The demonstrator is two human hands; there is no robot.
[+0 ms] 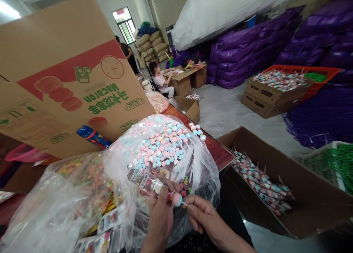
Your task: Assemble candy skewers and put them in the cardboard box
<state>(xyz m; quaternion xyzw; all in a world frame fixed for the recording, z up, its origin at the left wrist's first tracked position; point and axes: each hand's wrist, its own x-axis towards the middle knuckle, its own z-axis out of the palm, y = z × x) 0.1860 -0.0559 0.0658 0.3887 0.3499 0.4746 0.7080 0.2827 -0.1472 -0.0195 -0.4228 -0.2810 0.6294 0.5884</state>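
Observation:
In front of me my left hand (161,218) is closed around a small clear printed wrapper (141,179) with white candy visible inside. From the wrapper's near end sticks out a pink and blue candy skewer (177,199). Its thin white stick is pinched between the thumb and fingers of my right hand (205,216). Just beyond my hands lies a large clear plastic bag (121,150) with pink, blue and white candies. Several finished candy skewers (176,130) rest on it, their sticks pointing towards me. Flat printed wrappers (110,220) lie at the lower left.
A large cardboard box (66,62) stands at left, beside a bag of orange and green candies (82,172). An open carton (298,198) with many wrapped skewers is at right. Purple sacks (234,58) line the back. A seated person (161,80) works at a far table.

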